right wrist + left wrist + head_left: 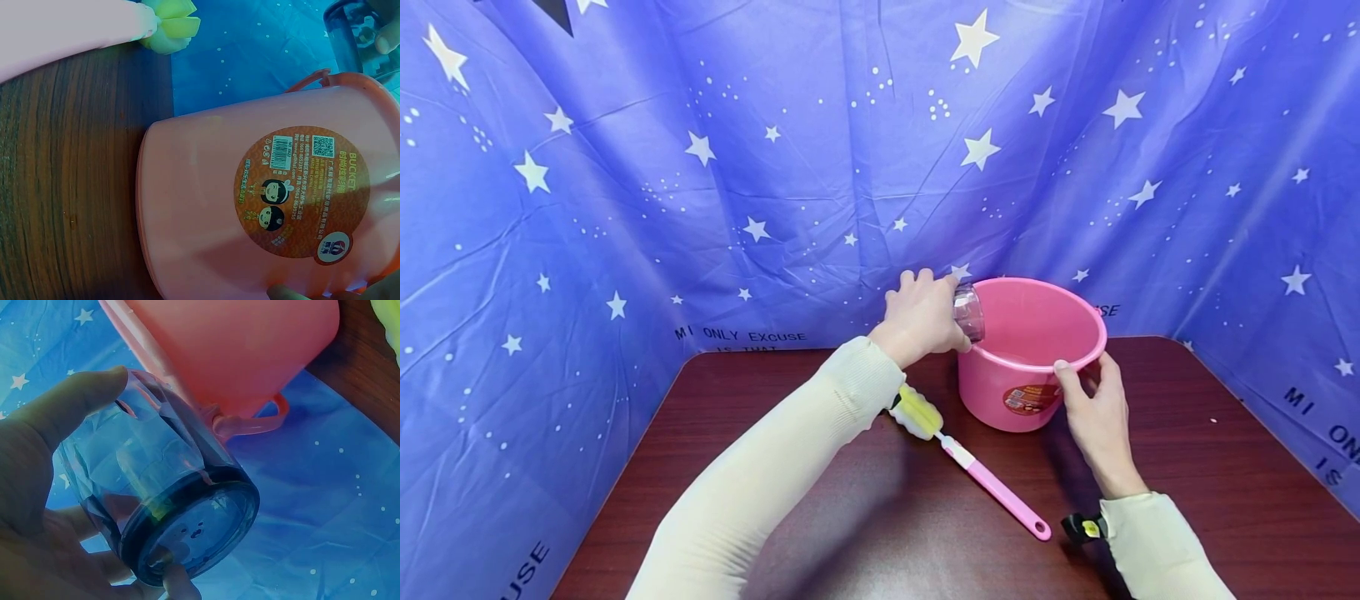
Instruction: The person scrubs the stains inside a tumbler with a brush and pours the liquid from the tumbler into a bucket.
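Note:
My left hand grips a clear faceted glass, tipped on its side at the left rim of a pink bucket. In the left wrist view the thumb and fingers curl round the glass, its thick base facing the camera and its mouth toward the bucket. The bucket stands upright on the table. With the thumb over the near right rim and fingers outside, my right hand holds the bucket. Whether liquid leaves the glass I cannot tell.
A bottle brush with a pink handle and yellow-white sponge head lies on the dark wood table, in front of the bucket. A blue star-printed curtain hangs behind and at both sides.

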`<state>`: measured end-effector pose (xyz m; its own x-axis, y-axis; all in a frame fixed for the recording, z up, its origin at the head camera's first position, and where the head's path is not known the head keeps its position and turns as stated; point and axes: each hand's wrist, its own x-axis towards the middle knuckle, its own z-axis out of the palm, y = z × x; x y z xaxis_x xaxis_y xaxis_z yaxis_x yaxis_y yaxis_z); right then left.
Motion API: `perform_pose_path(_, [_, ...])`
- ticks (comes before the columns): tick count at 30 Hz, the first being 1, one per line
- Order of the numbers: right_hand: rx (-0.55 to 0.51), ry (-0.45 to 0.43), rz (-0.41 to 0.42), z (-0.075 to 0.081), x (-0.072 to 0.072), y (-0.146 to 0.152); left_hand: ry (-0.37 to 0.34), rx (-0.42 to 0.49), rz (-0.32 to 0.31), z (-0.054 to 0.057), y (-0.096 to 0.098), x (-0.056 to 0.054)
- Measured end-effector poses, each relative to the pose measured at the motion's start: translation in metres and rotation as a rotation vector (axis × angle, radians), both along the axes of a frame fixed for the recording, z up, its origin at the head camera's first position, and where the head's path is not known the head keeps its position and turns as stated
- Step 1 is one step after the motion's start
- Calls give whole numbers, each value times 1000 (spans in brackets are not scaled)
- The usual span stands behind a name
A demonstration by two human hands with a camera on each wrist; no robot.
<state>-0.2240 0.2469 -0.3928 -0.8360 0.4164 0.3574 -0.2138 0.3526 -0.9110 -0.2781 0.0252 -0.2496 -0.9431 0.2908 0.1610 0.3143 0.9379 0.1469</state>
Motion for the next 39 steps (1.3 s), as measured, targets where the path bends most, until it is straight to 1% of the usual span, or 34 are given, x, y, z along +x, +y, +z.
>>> perform_pose_path(10, [7,-9,1,0,0,0,9,-31,-3,1,1,1])
perform_pose_path(16, [5,-4,-1,1,1,-1,23,-30,-8,1,1,2])
perform_pose_path(29, [26,-36,1,3,4,-1,40,-60,-22,1,5,1])
perform_pose_path(39, [26,-46,-6,1,3,0,57,-69,-23,3,8,1])
